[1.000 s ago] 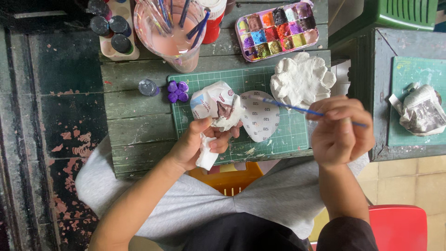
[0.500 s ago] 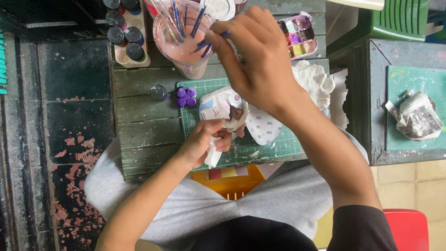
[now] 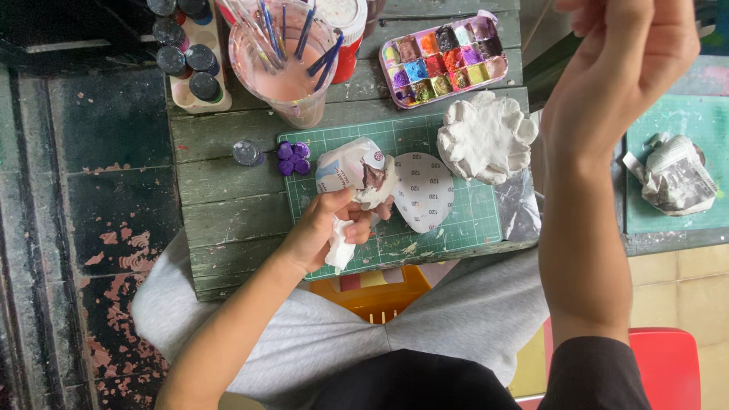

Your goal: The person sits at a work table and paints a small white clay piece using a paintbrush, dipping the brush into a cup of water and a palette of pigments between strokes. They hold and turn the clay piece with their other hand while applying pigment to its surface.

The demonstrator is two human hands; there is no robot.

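Grey trousers [image 3: 456, 319] nearest, knees apart under the edge of a worn wooden table [image 3: 228, 212], with a yellow crate [image 3: 372, 292] tucked between them. Closest to the lens, raised well above the table at the right: right hand [image 3: 623, 68], wrist bent, fingertips cut off by the top edge, so cannot tell whether pinching anything or simply slack. Lower and further in, left hand [image 3: 326, 231] resting on a green cutting mat [image 3: 471, 220], lower fingers curled tight round a wad of white tissue [image 3: 339, 247], thumb and forefinger reaching up to steady a paper-covered lump [image 3: 351, 168]. Sits near the mat's upper left corner, that lump, tilted, touching the fingertips. Looks only part finished, by my reading: mostly wrapped in pale printed paper, yet showing a dark brownish patch bare on the side facing the hand, with ragged edges round it and no smooth coat anywhere. Just beside it, a rounded piece of sandpaper [image 3: 424, 191] lying white backing up. Beyond, a white clay flower [image 3: 486, 137] – unpainted, petals thick and lumpy – and a small purple flower [image 3: 292, 158] already coloured. Furthest off, a palette of mixed paints [image 3: 444, 57], well used, and a cup of pinkish water [image 3: 285, 64] bristling with brushes.
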